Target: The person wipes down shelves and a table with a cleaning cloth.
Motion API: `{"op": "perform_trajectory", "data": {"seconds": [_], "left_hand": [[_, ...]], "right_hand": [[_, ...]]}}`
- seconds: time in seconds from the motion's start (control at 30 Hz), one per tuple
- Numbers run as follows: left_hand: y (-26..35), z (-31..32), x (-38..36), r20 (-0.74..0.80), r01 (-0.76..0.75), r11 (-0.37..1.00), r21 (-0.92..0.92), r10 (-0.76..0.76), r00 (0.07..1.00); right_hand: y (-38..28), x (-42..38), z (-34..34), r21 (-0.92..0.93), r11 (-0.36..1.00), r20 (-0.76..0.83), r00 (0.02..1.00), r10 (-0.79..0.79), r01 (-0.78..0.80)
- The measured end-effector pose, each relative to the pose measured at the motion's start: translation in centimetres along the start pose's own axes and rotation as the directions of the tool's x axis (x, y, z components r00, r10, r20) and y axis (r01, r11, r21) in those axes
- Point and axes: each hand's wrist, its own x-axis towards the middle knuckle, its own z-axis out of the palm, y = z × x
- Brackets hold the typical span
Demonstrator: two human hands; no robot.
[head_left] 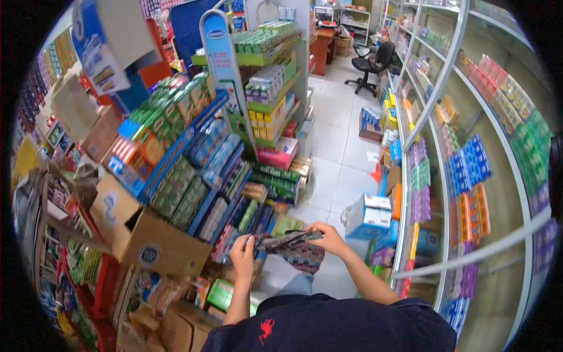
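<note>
A dark patterned cloth [302, 253] hangs stretched between my two hands, low in the middle of the head view. My left hand [242, 253] pinches its left end between thumb and fingers. At the other end, my right hand [328, 239] grips the upper right edge. The cloth sags below my right hand, with grey, red and bluish patterning. Behind it are stacked packs and the pale tiled floor.
Shelves of green cartons [267, 38] and a blue rack [193, 146] stand ahead and left. An open cardboard box [167, 246] is at lower left. Glass-fronted shelving [451, 117] lines the right. A white-and-blue box [368, 217] sits on the floor; an office chair [373, 64] stands farther back.
</note>
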Motion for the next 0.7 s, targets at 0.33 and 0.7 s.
{"op": "perform_trajectory", "data": {"seconds": [0.33, 0.7], "left_hand": [[1.8, 21.3, 18.5, 0.253, 0.165, 0.962, -0.217, -0.108, 0.961], [2.4, 50.8, 38.4, 0.453, 0.448, 0.83, -0.333, -0.276, 0.848]], "right_hand": [[6.7, 17.7, -17.7, 0.015, 0.988, -0.303, 0.941, 0.151, -0.153], [23.1, 39.5, -40.1, 0.172, 0.969, -0.312, 0.923, 0.226, -0.179]]}}
